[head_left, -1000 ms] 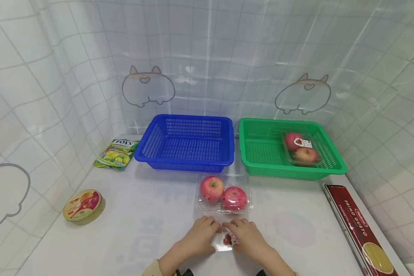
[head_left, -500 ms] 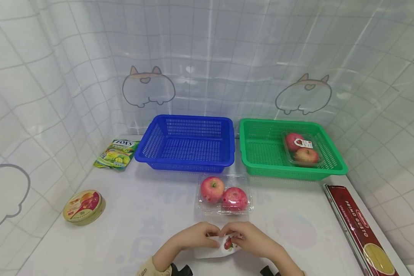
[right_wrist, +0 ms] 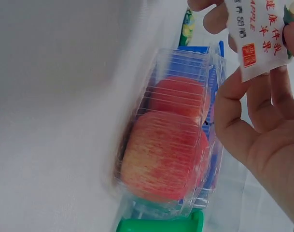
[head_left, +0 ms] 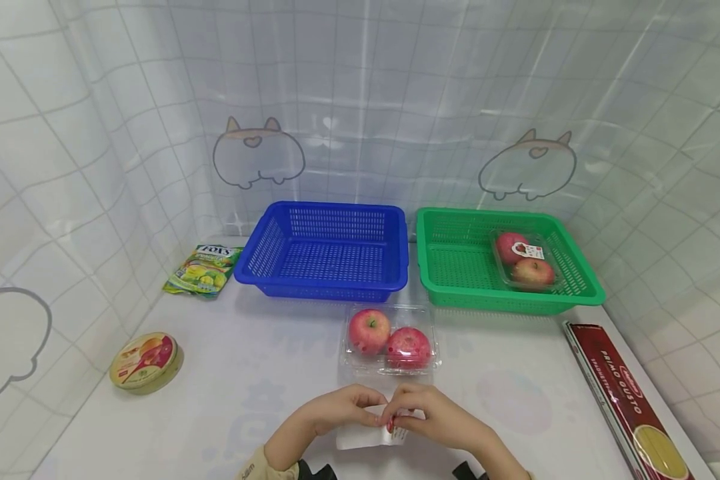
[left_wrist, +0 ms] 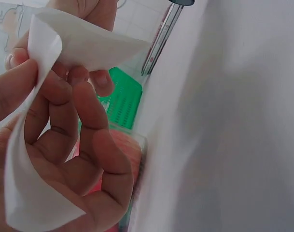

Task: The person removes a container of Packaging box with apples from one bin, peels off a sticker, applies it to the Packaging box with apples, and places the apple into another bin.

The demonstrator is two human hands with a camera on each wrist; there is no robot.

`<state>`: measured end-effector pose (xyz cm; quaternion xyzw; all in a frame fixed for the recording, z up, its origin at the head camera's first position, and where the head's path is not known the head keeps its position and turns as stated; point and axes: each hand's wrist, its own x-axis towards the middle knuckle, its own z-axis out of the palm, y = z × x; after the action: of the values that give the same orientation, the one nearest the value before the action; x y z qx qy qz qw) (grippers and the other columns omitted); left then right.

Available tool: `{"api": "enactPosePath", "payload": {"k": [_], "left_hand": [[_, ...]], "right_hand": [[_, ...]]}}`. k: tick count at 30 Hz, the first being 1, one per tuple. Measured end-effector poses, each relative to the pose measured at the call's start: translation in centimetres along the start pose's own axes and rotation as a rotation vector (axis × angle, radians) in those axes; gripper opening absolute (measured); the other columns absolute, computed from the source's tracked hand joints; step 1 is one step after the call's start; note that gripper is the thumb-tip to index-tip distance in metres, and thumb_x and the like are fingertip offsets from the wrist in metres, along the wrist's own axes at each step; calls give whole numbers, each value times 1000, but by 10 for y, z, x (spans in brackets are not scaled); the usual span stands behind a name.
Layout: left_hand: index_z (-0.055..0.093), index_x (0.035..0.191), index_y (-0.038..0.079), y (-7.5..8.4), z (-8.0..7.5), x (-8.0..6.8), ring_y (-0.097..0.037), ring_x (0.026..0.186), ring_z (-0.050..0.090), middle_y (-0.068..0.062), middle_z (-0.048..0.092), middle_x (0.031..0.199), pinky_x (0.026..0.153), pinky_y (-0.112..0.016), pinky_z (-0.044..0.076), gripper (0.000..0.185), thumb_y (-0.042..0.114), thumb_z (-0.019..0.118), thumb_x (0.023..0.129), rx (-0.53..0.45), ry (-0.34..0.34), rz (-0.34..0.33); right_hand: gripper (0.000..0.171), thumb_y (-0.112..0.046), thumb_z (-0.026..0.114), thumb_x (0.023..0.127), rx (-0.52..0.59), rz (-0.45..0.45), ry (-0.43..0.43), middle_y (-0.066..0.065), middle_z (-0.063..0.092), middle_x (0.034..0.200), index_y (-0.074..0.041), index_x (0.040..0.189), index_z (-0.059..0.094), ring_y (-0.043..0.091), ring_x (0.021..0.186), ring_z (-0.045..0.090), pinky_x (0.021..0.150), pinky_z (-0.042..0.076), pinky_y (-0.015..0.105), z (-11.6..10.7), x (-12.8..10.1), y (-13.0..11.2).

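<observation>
Both hands meet in front of a clear plastic box with two apples inside. Between them is an apple label, printed with red lettering, with a plain white paper part toward the left. My left hand pinches the white paper between thumb and fingers; in the left wrist view the paper curls across the palm. My right hand pinches the printed part, which is bent upward. Fingertips of the two hands nearly meet at the fold.
Behind stand a blue basket and a green basket, the green one holding another boxed pair of apples. At left lie a candy bag and a round tin; at right, a spaghetti box.
The hands have drawn slightly nearer the body and turned the label up from near the table. Its printed side has bent over between the fingers, showing more white paper. The boxed apples stay put.
</observation>
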<state>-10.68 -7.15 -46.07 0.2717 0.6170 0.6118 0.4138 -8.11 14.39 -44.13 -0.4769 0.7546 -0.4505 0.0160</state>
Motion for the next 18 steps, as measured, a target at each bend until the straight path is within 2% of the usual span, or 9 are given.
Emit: {"api": "enactPosePath", "payload": {"k": [5,7,10,12,14,16,18], "left_hand": [[44,109,-26,-2,3,1,-4,86,48,13,60,89,79,-21,38,38,4,52,88,-79,-35,-14],[40,109,-28,-3,4,1,-3,86,48,14,60,89,79,-20,38,40,4,51,87,-118,-51,-14],[43,108,-26,-5,5,1,-4,87,50,13,61,89,80,-21,39,38,5,51,87,-173,-61,-12],[54,101,-15,-5,4,1,-3,87,50,13,62,89,79,-21,40,26,7,52,87,-196,-66,-10],[61,97,2,-5,4,0,-3,89,50,13,62,90,80,-22,40,15,9,52,88,-211,-69,-1],[63,93,17,-5,3,-1,-3,88,51,13,61,90,79,-21,40,15,10,50,88,-221,-69,17],[62,89,22,-4,2,-1,-3,88,51,13,60,90,80,-21,40,19,10,48,87,-229,-65,44]], "right_hand": [[9,-16,64,86,-4,52,18,0,51,105,-19,93,67,15,98,50,74,48,23,4,-2,3],[9,-16,67,84,-15,16,48,1,51,107,-18,93,69,17,98,50,75,47,23,5,-2,4],[11,-13,70,80,-34,-57,116,2,54,103,-15,91,73,16,92,51,75,46,22,5,-1,4],[11,-11,72,79,-38,-86,155,3,55,101,-13,89,74,15,89,51,73,46,21,4,0,5],[10,-11,72,79,-28,-85,171,2,56,100,-14,88,74,15,89,52,73,46,22,4,1,4],[9,-11,71,79,-26,-77,176,3,56,100,-15,87,73,15,90,53,75,46,23,3,1,3],[9,-10,71,80,-42,-75,180,2,56,100,-17,86,71,14,93,53,78,46,25,2,2,2]]}}
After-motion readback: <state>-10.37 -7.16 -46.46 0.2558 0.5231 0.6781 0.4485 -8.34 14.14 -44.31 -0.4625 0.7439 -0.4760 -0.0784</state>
